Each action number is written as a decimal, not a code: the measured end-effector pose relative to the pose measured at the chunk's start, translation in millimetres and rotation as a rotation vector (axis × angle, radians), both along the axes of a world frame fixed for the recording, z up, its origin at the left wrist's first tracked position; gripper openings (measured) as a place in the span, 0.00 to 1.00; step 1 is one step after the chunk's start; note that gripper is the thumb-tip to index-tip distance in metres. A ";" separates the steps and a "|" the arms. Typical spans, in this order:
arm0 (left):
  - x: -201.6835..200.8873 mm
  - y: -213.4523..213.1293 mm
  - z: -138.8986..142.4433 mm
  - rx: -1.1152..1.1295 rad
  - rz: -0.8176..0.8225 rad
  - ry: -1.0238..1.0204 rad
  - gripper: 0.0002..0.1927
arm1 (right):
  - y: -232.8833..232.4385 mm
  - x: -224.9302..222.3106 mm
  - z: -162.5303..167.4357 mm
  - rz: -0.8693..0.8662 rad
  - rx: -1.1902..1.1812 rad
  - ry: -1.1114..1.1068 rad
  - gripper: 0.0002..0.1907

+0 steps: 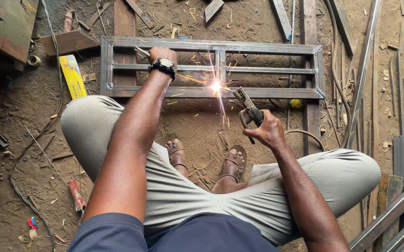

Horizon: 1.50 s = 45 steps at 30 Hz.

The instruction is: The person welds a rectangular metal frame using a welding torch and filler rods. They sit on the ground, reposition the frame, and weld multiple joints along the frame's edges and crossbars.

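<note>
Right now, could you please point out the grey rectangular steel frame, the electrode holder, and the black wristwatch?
grey rectangular steel frame (267,48): head view, top rail.
electrode holder (248,108): head view, clamp body.
black wristwatch (164,65): head view, watch face.

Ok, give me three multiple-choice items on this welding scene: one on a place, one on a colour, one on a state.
1. Where does the left hand rest?
A on the rectangular grey steel frame
B on a knee
C on the dirt floor

2. What colour is the wristwatch?
A red
B black
C white

3. What is the right hand doing?
A hanging empty
B gripping the metal electrode holder
C holding a hammer

Answers: 1 A, the hand lies on the frame's top bar; 2 B, strap and face are black; 3 B, fingers wrap its handle as sparks fly.
</note>
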State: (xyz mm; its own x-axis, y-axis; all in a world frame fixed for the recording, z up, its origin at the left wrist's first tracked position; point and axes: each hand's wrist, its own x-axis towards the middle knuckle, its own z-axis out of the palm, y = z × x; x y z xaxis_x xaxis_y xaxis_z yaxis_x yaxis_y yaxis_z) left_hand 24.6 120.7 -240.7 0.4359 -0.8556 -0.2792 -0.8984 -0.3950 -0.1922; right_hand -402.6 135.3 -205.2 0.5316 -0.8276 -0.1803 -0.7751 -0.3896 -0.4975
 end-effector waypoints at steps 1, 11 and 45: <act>-0.2 -0.3 0.0 -0.002 0.001 -0.002 0.13 | -0.2 -0.2 -0.7 -0.001 0.011 0.005 0.40; -2.4 2.4 3.1 0.008 0.011 -0.028 0.13 | -3.9 -2.0 -10.2 -0.001 0.004 0.063 0.39; -5.0 0.4 13.3 0.120 0.027 -0.003 0.15 | -5.6 0.0 -5.8 -0.040 0.033 0.080 0.41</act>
State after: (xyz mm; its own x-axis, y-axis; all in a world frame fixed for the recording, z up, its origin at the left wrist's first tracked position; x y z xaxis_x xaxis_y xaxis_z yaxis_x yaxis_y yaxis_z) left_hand 19.6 121.0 -227.5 0.4593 -0.8039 -0.3779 -0.8870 -0.3929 -0.2425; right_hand -402.6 129.7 -211.0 0.4811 -0.8408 -0.2480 -0.8274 -0.3420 -0.4455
